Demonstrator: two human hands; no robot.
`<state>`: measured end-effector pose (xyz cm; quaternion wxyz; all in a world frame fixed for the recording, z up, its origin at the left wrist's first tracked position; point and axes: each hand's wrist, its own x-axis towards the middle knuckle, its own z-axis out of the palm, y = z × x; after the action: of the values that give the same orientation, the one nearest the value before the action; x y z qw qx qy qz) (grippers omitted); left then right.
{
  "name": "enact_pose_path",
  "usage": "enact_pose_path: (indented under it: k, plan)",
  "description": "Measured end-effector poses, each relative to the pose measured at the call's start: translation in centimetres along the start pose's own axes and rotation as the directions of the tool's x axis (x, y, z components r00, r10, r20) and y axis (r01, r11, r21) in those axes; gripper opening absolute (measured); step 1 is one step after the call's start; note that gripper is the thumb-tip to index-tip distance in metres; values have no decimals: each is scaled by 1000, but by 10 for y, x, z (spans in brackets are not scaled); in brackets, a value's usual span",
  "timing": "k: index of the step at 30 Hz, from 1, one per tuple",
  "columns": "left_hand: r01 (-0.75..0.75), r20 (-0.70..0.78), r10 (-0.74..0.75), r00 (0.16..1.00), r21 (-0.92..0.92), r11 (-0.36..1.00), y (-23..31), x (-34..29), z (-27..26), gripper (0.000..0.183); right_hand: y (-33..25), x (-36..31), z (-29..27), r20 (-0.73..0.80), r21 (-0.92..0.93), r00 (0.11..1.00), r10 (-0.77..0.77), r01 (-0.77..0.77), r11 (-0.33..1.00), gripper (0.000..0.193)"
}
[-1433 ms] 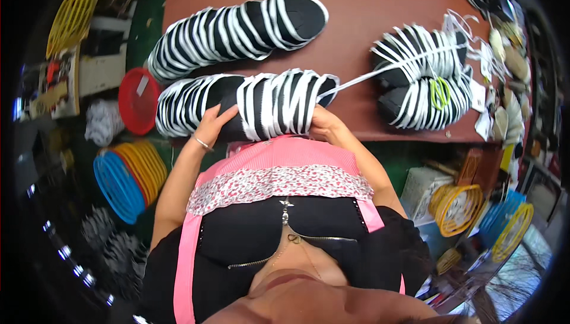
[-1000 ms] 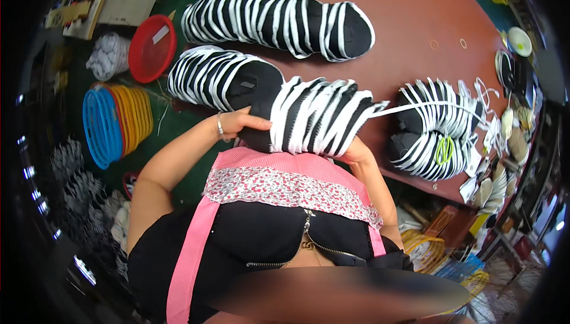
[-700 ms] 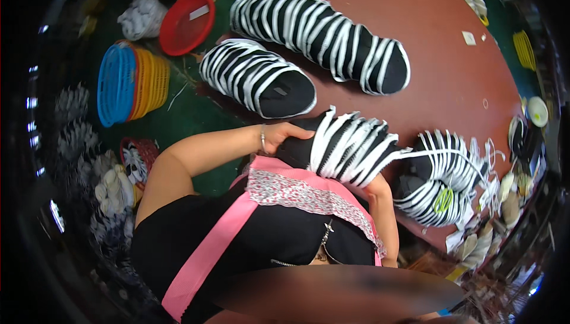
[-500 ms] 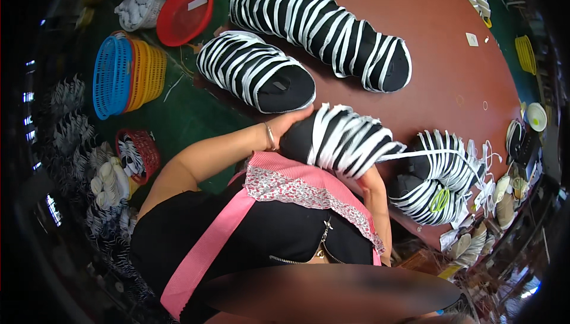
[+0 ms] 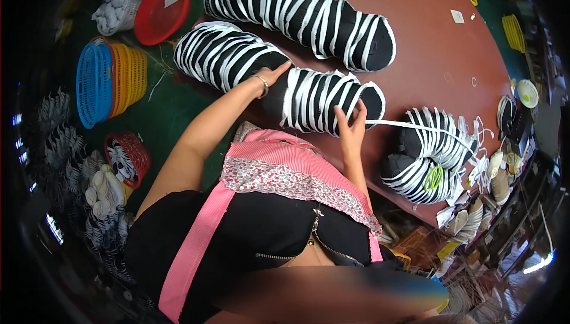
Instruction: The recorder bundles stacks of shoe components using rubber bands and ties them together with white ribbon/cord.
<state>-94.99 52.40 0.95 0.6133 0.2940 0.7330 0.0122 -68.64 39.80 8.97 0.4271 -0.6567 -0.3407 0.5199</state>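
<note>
A short stack of nested black fabric pieces with white edges [image 5: 320, 99], looking like shoe uppers, lies across the table edge in front of me. At its left end, my left hand [image 5: 272, 79] grips the black end piece, with some fingers hidden. My right hand [image 5: 352, 128] bends its thumb and fingers over the stack's right end. From that end a narrow white strip [image 5: 409, 124] runs right to a striped bundle [image 5: 436, 131]. Just left of my left hand lies another stack of similar pieces [image 5: 222, 57]. A longer stack [image 5: 303, 15] lies beyond.
The red-brown table [image 5: 424, 57] curves away on the right. Left of it on the green floor stand a red basin [image 5: 161, 12], blue and yellow baskets [image 5: 95, 83] and a red basket [image 5: 135, 161]. A bright green loop [image 5: 434, 178] lies on a lower striped bundle [image 5: 418, 177].
My right hand has come from beneath the stack up onto its right end. The stack has turned, showing its rounded right end face. The whole view has shifted slightly.
</note>
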Motion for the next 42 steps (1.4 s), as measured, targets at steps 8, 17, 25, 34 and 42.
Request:
enact_pose_path:
  k: [8, 17, 25, 34, 42]
  plan:
    - [-10, 518, 183, 836, -318, 948, 19, -31, 24, 96, -37, -27, 7, -59, -591, 987, -150, 86, 802, 85]
    - [-159, -69, 156, 985, -706, 690, -59, -3, 40, 61, 29, -6, -28, -225, -635, 876, -427, 200, 746, 88]
    - [-952, -438, 864, 248, 54, 300, -45, -145, -20, 47, -38, 9, 62, 295, -581, 700, -650, 671, 459, 22]
    - [-949, 3, 991, 135, 289, 128, 7, -101, -112, 33, 49, 68, 221, 423, -764, 852, -309, 518, 385, 16]
    - [-981, 409, 907, 102, 190, 25, 6, -71, -144, 31, -51, -28, 154, 472, -743, 880, 45, 370, 557, 19]
